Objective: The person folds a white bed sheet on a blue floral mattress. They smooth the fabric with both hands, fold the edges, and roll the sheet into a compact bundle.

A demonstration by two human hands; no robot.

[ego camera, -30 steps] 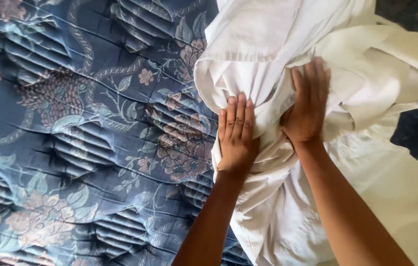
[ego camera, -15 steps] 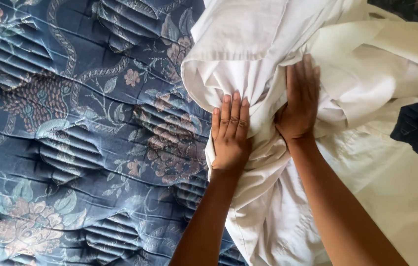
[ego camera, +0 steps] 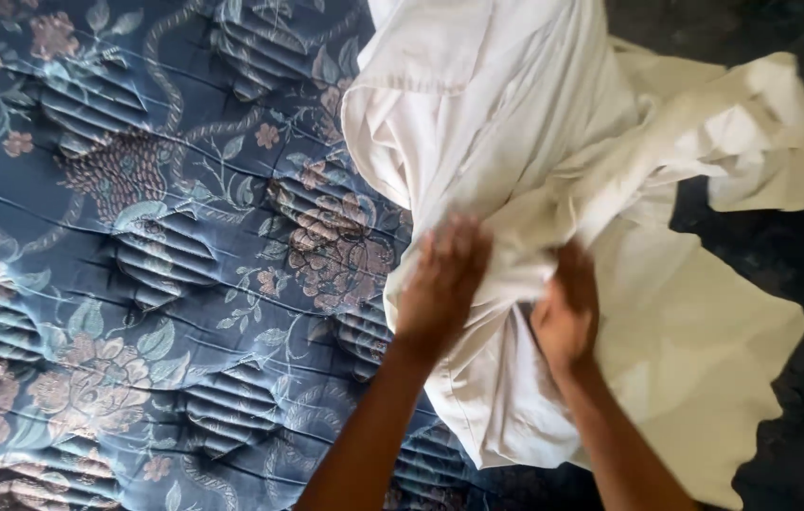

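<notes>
A large white cloth [ego camera: 553,142] lies bunched and folded over the right part of a mattress [ego camera: 137,265], which has a quilted blue cover with a pattern of flowers and leaves. The cloth spreads from the top edge of the view down toward the lower right, where one flat corner of it hangs past the mattress edge over a dark floor [ego camera: 799,265]. Another fold sticks out toward the right edge of the view.

Both hands rest on the middle of the cloth, close together but not touching each other. The left hand [ego camera: 441,284] lies with its fingers stretched and pointing up the cloth, palm down, pressing on the fabric near its left border, just beside the bare blue cover. It looks open and flat, though it is blurred. The right hand [ego camera: 567,317] is just to the right of it, with its fingers curled into a ridge of fabric; it seems to be closed around that fold, but the blur makes the grip hard to tell for sure. Both forearms come in from the bottom edge of the view.
</notes>
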